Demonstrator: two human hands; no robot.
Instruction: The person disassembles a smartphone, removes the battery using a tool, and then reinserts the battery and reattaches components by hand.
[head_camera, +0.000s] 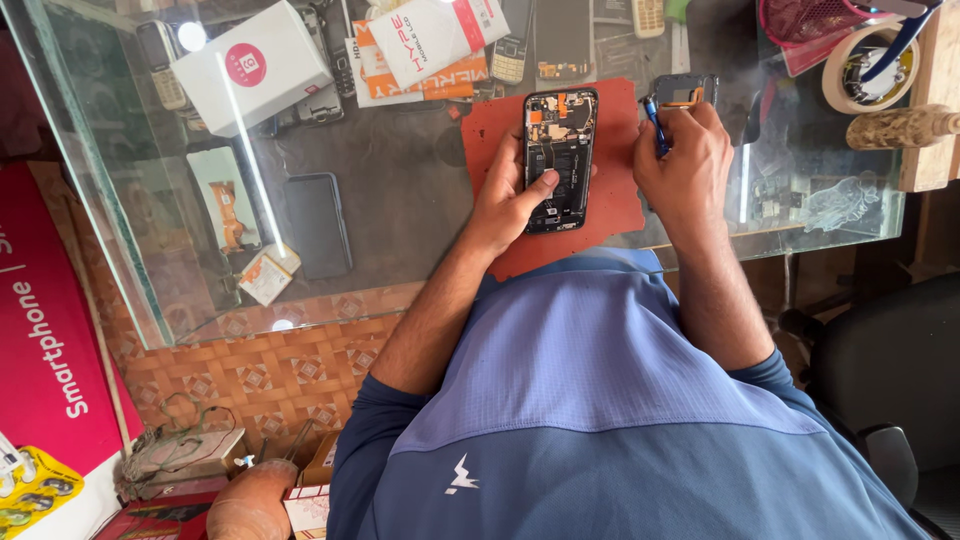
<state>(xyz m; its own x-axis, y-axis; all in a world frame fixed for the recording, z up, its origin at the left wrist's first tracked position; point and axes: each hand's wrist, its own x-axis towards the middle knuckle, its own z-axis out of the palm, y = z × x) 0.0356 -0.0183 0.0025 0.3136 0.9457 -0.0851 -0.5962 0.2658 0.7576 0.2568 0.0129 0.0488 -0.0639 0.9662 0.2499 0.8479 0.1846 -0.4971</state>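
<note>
An opened smartphone (560, 150) with its back off and its circuit boards showing lies on a red-brown work mat (620, 190) on a glass counter. My left hand (510, 200) grips the phone's lower left edge, the thumb pressing on its lower part. My right hand (685, 160) is at the mat's right edge, closed around a blue-handled tool (655, 125). It also touches a small dark frame part with an orange strip (683, 90).
The glass counter (400, 180) carries white boxes (250, 65), an orange-and-white packet (430, 40), old phones and a tape roll (865, 65) at the far right. More phones lie under the glass. A black chair (890, 380) stands to the right.
</note>
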